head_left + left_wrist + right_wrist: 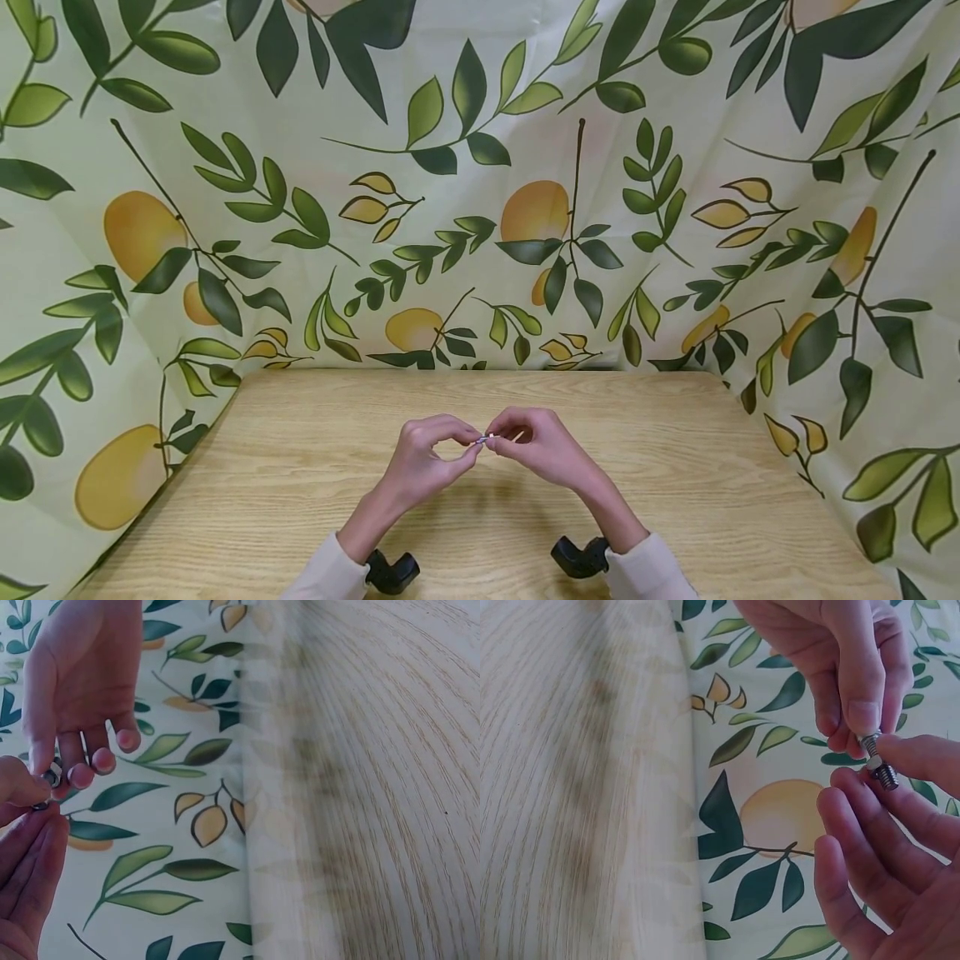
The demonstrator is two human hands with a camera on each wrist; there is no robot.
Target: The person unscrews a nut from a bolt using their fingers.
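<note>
My left hand (429, 457) and right hand (546, 446) meet fingertip to fingertip above the table. Between them is a small metal bolt (887, 777) with a hex nut (874, 763) partway along its thread. In the right wrist view, the left thumb and fingers pinch one end of the bolt and hide its tip. The right thumb and forefinger pinch the nut from the sides, while the other right fingers stay loosely bent below. The threaded free end points toward the right palm. Only a glint of metal shows in the left wrist view.
The hands are over a light wood-grain table (300, 500). A cloth (450, 275) printed with leaves and orange fruit rises behind the table and along both sides. Black wrist-worn devices (393, 572) sit at both cuffs.
</note>
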